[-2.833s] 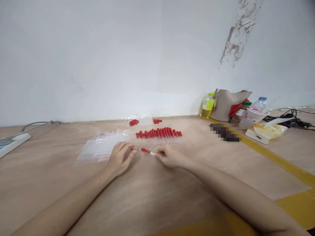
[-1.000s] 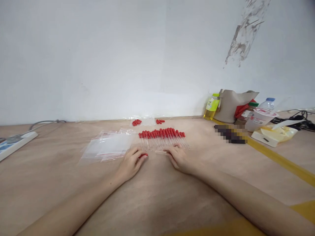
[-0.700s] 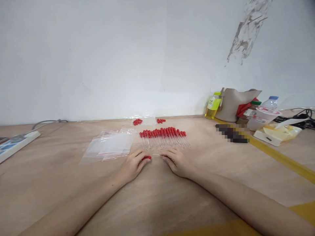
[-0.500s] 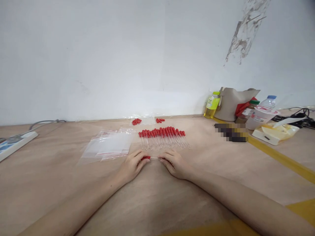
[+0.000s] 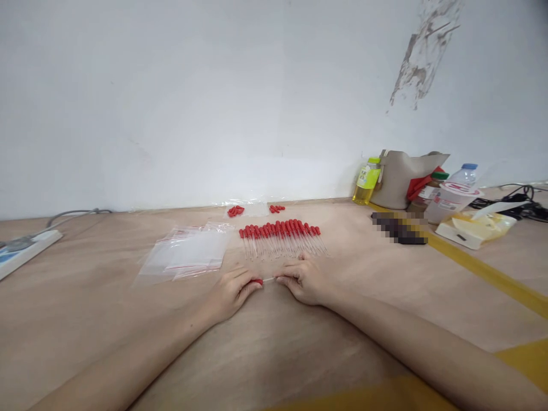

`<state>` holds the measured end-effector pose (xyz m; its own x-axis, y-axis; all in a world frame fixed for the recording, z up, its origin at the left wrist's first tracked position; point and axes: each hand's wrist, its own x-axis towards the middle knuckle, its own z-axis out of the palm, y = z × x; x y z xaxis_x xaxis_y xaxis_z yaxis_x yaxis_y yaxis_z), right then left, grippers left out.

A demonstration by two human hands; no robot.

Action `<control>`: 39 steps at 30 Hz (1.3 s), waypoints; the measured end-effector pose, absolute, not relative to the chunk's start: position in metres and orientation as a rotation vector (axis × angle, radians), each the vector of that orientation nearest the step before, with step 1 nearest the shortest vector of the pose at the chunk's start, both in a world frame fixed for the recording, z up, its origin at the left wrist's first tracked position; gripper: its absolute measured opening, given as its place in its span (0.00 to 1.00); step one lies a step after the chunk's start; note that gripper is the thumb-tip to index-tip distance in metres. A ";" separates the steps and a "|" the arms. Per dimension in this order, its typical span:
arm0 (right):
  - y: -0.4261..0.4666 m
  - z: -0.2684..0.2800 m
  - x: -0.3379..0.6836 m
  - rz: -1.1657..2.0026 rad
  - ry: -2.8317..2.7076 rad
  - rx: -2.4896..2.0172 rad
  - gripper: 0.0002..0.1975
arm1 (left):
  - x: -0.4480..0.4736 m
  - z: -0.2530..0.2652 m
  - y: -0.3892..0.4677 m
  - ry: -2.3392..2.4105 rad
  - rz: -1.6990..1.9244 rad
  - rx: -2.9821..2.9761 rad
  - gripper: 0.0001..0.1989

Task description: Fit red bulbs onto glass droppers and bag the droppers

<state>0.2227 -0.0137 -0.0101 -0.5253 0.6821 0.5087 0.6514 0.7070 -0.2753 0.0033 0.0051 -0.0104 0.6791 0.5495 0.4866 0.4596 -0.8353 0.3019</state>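
My left hand (image 5: 236, 292) is closed around the red rubber bulb (image 5: 257, 281) of a dropper, which shows only in part between thumb and fingers. From it a thin clear tube (image 5: 269, 279) runs to my right hand (image 5: 302, 279), whose thumb and forefinger pinch the far end. The dropper lies roughly level, just above the table. Beyond both hands, a row of droppers (image 5: 280, 229) with red bulbs lies side by side, tubes pointing towards me. Loose red bulbs (image 5: 236, 212) rest on a clear bag at the back, with a smaller group (image 5: 276, 209) beside it.
Clear zip bags (image 5: 194, 249) lie overlapping left of the row. A power strip (image 5: 32, 251) sits at the far left. At right stand a yellow-green bottle (image 5: 366, 181), a grey-beige bag (image 5: 394, 180), a cup (image 5: 449, 202) and a tissue pack (image 5: 477, 228). The wall rises behind.
Less of the red bulb shows outside my left hand now. My right hand has tilted slightly, with its other fingers lifted a little. The view has shifted slightly.
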 end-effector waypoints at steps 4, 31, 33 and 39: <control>-0.016 -0.008 0.219 -0.070 -2.298 -1.076 0.09 | 0.005 -0.008 0.005 0.831 0.816 2.750 0.09; -0.002 0.016 0.221 0.348 -2.177 -1.315 0.12 | -0.025 0.003 0.030 1.492 1.070 2.824 0.14; 0.018 0.022 0.223 0.433 -2.026 -1.461 0.12 | -0.040 0.002 0.044 1.859 1.028 2.702 0.17; 0.069 0.031 0.194 0.430 -1.856 -1.705 0.14 | -0.066 -0.006 0.066 2.304 0.538 2.366 0.27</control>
<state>0.1942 0.0687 0.0314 -0.0183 0.9806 0.1953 0.7950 0.1327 -0.5920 -0.0659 0.0663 -0.0060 0.0104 0.9309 0.3651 0.9963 -0.0406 0.0752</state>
